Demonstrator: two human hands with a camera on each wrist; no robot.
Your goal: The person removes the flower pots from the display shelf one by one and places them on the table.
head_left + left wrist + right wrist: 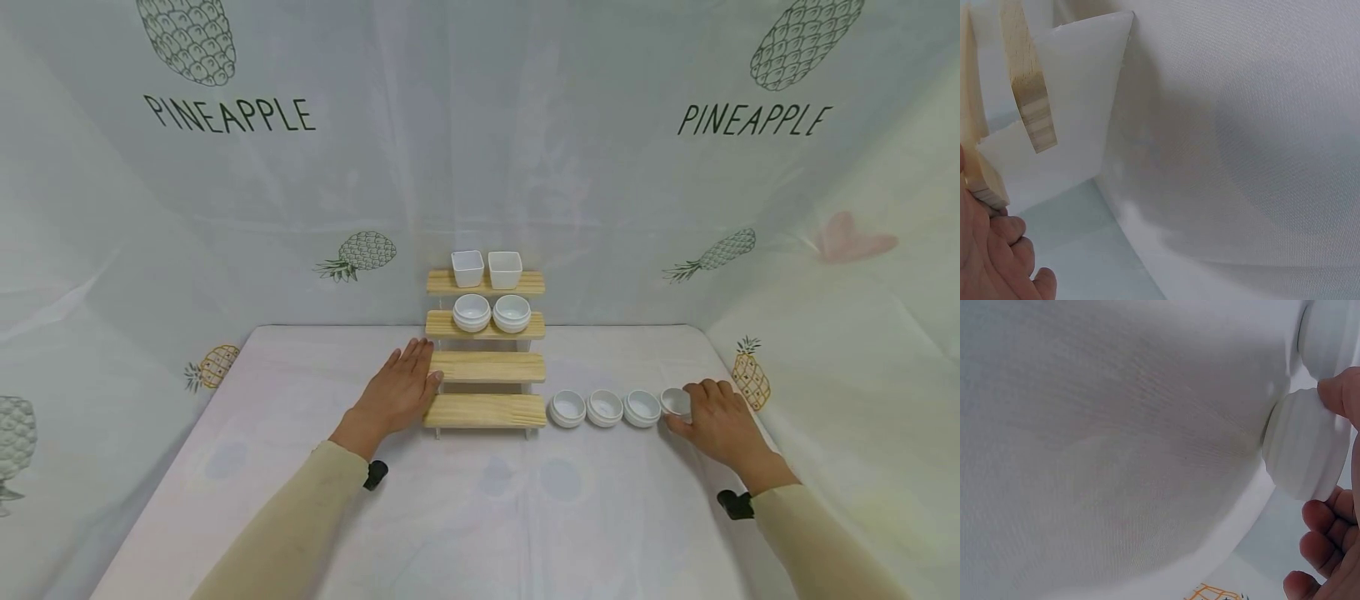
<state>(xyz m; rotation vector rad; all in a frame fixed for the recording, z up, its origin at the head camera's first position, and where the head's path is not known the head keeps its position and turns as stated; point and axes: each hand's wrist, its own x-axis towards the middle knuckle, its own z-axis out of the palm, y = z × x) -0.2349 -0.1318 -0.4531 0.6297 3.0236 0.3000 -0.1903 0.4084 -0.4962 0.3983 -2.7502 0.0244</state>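
A stepped display rack with light wooden boards stands at mid-table. My left hand is at its left side, fingers extended and fingertips against the end of a board; the left wrist view has the fingers below a board end. Over on the right, my right hand grips a small round white bowl, the last in a row. Its ribbed side shows in the right wrist view, between thumb and fingers. Three similar bowls line up from the rack's lower right corner to it.
Two square white cups stand on the rack's top board, and two round white bowls on the board below. Translucent white panels support the boards. A pineapple-print cloth hangs behind the white-covered table.
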